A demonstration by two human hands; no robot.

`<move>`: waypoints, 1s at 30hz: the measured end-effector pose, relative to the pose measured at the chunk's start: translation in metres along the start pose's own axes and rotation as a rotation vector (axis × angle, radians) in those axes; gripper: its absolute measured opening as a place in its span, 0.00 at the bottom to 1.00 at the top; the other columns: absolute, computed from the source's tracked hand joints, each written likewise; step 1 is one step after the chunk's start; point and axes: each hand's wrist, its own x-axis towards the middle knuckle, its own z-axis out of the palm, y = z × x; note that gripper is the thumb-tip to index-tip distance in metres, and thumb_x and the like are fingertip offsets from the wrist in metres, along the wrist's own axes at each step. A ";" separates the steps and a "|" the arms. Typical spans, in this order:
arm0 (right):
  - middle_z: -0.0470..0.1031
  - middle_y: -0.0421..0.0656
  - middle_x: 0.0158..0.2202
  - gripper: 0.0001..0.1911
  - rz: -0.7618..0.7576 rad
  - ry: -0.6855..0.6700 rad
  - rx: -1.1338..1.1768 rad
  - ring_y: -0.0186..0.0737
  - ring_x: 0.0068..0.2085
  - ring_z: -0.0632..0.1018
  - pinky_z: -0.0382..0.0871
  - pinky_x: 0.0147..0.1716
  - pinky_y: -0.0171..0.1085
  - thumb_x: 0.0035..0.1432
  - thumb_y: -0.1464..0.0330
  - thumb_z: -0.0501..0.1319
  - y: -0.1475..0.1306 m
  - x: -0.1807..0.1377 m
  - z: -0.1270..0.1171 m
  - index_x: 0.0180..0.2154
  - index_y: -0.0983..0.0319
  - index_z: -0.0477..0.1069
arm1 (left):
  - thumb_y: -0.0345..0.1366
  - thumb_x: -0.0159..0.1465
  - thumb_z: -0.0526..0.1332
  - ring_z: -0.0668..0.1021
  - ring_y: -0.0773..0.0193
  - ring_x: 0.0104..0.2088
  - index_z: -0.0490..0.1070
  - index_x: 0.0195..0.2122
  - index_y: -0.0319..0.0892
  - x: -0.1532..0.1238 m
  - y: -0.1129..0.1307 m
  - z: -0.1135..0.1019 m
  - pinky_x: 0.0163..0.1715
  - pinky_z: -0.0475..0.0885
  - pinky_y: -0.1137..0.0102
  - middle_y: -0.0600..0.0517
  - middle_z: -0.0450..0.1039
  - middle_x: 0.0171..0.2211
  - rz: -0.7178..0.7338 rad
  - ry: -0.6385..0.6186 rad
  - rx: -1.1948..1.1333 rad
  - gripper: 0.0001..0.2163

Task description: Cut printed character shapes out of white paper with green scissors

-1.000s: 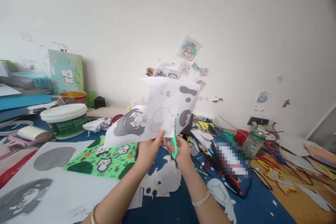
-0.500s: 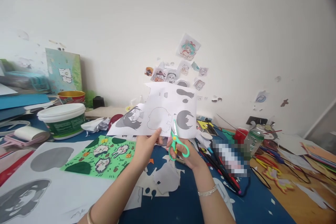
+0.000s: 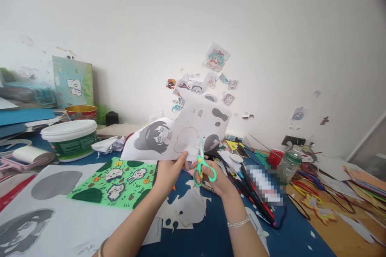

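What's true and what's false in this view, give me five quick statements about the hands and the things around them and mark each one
1. The right hand holds green scissors. True.
2. The left hand touches nothing. False: the left hand holds printed paper.
3. A white-and-green tub stands left of both hands. True.
4. The red cup is left of the paper. False: the red cup is to its right.
5. A bracelet circles the right wrist. True.

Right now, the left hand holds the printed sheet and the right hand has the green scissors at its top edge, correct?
Not the top edge: the head view shows the green scissors at the lower edge of the printed sheet. The left hand does hold it, and the right hand has the scissors.
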 end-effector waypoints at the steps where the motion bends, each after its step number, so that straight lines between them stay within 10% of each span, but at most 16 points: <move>1: 0.67 0.40 0.21 0.21 -0.012 0.019 -0.015 0.33 0.23 0.66 0.58 0.25 0.33 0.52 0.53 0.56 -0.001 0.000 0.001 0.34 0.66 0.70 | 0.40 0.57 0.55 0.71 0.65 0.19 0.62 0.13 0.43 -0.001 0.000 0.001 0.28 0.68 0.71 0.55 0.66 0.11 0.000 -0.010 -0.011 0.16; 30: 0.61 0.36 0.16 0.20 -0.124 0.357 -0.086 0.30 0.19 0.61 0.54 0.19 0.31 0.43 0.55 0.63 0.000 0.009 0.013 0.18 0.63 0.62 | 0.42 0.59 0.52 0.72 0.63 0.22 0.61 0.10 0.44 -0.004 -0.002 0.005 0.35 0.66 0.70 0.54 0.67 0.14 0.069 -0.049 0.137 0.20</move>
